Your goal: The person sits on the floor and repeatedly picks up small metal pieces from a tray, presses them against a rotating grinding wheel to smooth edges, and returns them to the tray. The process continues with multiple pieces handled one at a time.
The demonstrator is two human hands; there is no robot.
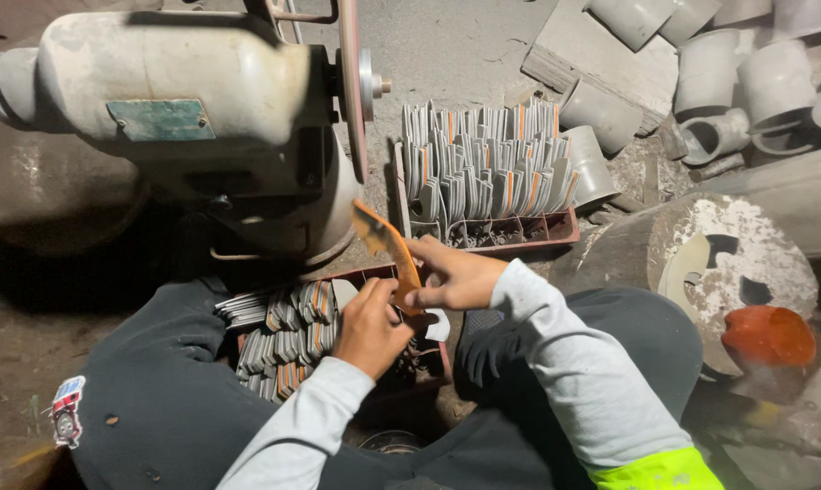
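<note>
grinder (202,118) and trays (556,231) around hands (420,299)

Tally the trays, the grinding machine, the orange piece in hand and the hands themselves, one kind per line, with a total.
Trays of stacked pieces: 2, far tray and near tray
Grinding machine: 1
Orange piece: 1
Hands: 2, left hand and right hand
Total: 6

Both arms in grey sleeves reach forward from lower frame, forearms converging. Left hand (371,328) back up, fingers curled closed, thumb up at centre. Right hand (454,277) just beyond, touching left, fingers folded in pinch, wrist bent inward. Knees in dark trousers spread either side.
</note>
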